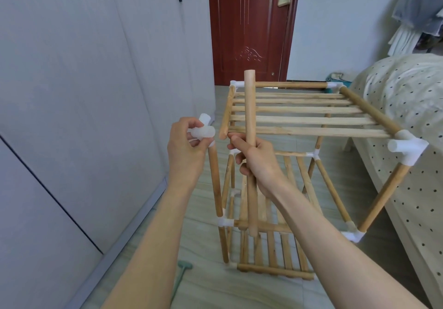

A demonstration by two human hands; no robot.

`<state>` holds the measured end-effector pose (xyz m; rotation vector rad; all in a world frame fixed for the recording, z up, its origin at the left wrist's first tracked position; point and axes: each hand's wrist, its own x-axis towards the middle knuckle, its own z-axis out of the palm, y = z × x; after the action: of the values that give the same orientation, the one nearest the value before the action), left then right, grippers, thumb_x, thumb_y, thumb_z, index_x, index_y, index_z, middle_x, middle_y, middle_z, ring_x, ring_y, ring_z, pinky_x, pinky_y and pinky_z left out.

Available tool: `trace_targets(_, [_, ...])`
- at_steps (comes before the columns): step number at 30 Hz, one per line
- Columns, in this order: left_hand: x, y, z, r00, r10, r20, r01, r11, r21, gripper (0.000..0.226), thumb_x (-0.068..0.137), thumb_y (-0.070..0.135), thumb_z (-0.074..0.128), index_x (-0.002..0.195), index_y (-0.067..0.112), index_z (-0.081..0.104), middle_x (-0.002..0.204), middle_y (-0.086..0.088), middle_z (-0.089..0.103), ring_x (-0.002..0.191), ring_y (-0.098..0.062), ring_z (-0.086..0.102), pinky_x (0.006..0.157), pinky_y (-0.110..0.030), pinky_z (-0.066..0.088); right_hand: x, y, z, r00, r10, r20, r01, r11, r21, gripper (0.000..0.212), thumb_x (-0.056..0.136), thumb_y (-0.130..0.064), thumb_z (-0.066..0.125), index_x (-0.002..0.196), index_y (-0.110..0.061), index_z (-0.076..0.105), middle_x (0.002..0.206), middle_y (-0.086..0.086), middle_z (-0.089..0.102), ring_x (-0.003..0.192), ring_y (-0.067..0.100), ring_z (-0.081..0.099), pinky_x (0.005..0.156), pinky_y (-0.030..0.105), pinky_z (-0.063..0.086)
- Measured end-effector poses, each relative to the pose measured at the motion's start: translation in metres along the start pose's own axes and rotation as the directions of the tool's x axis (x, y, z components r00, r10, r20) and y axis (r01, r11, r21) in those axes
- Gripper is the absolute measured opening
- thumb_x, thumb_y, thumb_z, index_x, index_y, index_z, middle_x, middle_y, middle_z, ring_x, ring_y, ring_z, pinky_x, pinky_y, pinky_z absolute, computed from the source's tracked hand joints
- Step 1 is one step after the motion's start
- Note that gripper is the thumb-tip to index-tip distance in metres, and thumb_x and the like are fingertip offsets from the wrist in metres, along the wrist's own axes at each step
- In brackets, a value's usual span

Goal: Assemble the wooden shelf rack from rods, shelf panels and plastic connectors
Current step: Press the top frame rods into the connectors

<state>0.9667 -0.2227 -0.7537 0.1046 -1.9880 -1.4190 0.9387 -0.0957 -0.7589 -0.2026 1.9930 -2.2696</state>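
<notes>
The left hand (185, 145) pinches a white plastic connector (202, 131) sitting on top of an upright rod (215, 181) at the rack's (299, 155) near left corner. The right hand (257, 162) grips a loose rod (250, 150), held nearly upright in front of the top shelf panel (304, 114). The rack stands on the floor (206, 282) beside a bed (407, 97).

Home bedroom: bed (407, 107); wardrobe (72, 93); door (247, 28)

Two bare forearms seen from the wearer's head camera, no sleeves shown to the frame's lower edge, left hand (185, 149) and right hand (257, 162) ungloved, no rings, watch or bracelets seen, fingernails kept short and unpainted
</notes>
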Motion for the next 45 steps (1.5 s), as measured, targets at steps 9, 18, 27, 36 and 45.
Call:
trace_targets(9, [-0.003, 0.004, -0.003, 0.994, 0.014, 0.112, -0.014, 1.0, -0.007, 0.029, 0.084, 0.002, 0.063, 0.096, 0.026, 0.054, 0.1, 0.017, 0.059, 0.09, 0.001, 0.06, 0.077, -0.009, 0.048, 0.009, 0.0, 0.003, 0.998, 0.057, -0.007, -0.057, 0.998, 0.021, 0.015, 0.093, -0.024, 0.058, 0.093, -0.01, 0.064, 0.077, 0.0, 0.056, 0.05, 0.008, 0.04, 0.037, 0.017, 0.029])
trace_targets(18, [0.0, 0.006, -0.009, 0.989, 0.02, 0.149, -0.017, 1.0, -0.02, 0.032, 0.081, 0.001, 0.066, 0.088, 0.031, 0.056, 0.114, 0.02, 0.056, 0.086, 0.0, 0.06, 0.072, -0.006, 0.045, 0.034, 0.001, 0.011, 0.97, 0.219, 0.107, -0.242, 0.918, 0.314, 0.017, 0.091, -0.02, 0.059, 0.076, -0.012, 0.061, 0.06, -0.001, 0.05, 0.043, 0.006, 0.035, 0.031, 0.016, 0.025])
trace_targets(27, [0.003, 0.003, -0.011, 0.978, 0.017, 0.208, -0.036, 0.995, 0.089, 0.029, 0.081, 0.003, 0.067, 0.087, 0.03, 0.058, 0.102, 0.019, 0.062, 0.088, -0.007, 0.062, 0.072, -0.008, 0.047, 0.049, 0.004, 0.014, 0.967, 0.223, 0.121, -0.25, 0.913, 0.323, 0.02, 0.091, -0.022, 0.06, 0.073, -0.013, 0.059, 0.056, -0.003, 0.047, 0.04, 0.005, 0.034, 0.03, 0.015, 0.024])
trace_targets(36, [0.001, -0.005, -0.005, 0.989, 0.023, 0.148, -0.048, 0.984, 0.171, 0.023, 0.081, 0.006, 0.068, 0.093, 0.023, 0.061, 0.1, 0.022, 0.059, 0.082, 0.002, 0.06, 0.07, -0.006, 0.046, 0.054, 0.004, 0.017, 0.97, 0.22, 0.107, -0.243, 0.916, 0.318, 0.021, 0.089, -0.023, 0.063, 0.071, -0.012, 0.061, 0.053, -0.003, 0.048, 0.038, 0.004, 0.035, 0.03, 0.016, 0.025])
trace_targets(45, [-0.004, -0.014, 0.003, 0.989, 0.089, 0.121, -0.114, 0.968, 0.222, 0.03, 0.084, 0.003, 0.064, 0.097, 0.028, 0.054, 0.11, 0.019, 0.058, 0.086, 0.0, 0.058, 0.073, 0.0, 0.041, 0.049, 0.002, 0.013, 0.968, 0.223, 0.111, -0.245, 0.932, 0.265, 0.022, 0.09, -0.025, 0.061, 0.071, -0.013, 0.06, 0.058, -0.002, 0.049, 0.041, 0.006, 0.035, 0.031, 0.016, 0.025])
